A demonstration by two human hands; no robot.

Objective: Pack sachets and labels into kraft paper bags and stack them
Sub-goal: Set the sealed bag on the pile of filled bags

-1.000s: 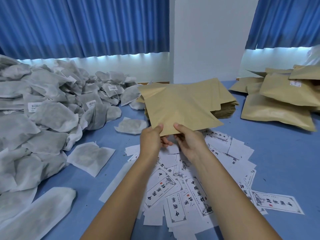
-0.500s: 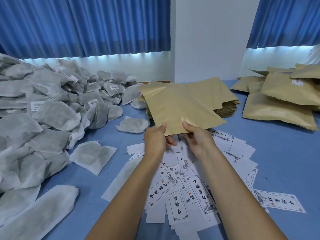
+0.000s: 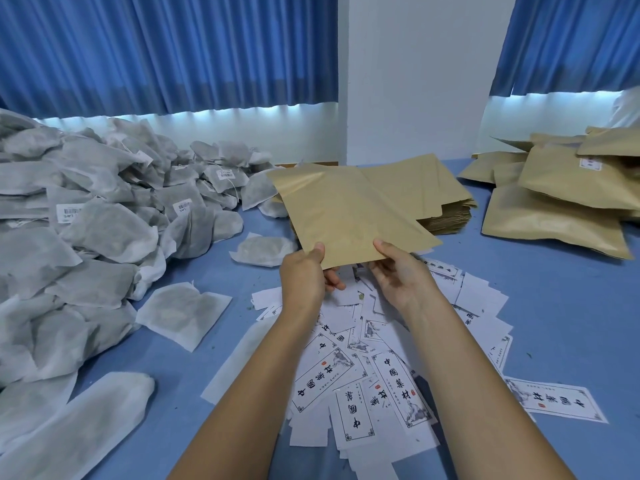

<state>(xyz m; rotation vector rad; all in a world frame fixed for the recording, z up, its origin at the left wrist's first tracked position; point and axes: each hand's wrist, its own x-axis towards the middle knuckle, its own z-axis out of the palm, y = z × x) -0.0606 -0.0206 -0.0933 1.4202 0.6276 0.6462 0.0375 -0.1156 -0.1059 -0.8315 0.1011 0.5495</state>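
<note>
Kraft paper bag [image 3: 349, 216] held flat in the air over the blue tabletop [image 3: 554, 306], tilted, near edge toward the person. Left hand [image 3: 303, 277] pinches the near left corner, thumb on top, fingers curled under. Right hand [image 3: 401, 277] pinches the near edge further right, thumb on top, fingers underneath. Can't tell whether the bag's mouth is open.

Directly behind the held bag: stack of flat empty kraft bags [image 3: 446, 216] on the tabletop, partly hidden by it. Far right: pile of filled kraft bags [image 3: 554, 216], puffy, overlapping, one showing a small white label.

Below the hands: scattered printed labels [image 3: 381, 375], white slips with black characters and red seals, many overlapping, some face down.

Left side: big heap of grey mesh sachets [image 3: 97, 216], several with barcode stickers. A few loose sachets lie apart from the heap, one [image 3: 181, 311] near the left forearm, one [image 3: 265, 249] just left of the left hand.

Blue curtains [image 3: 166, 50] along the back wall.
</note>
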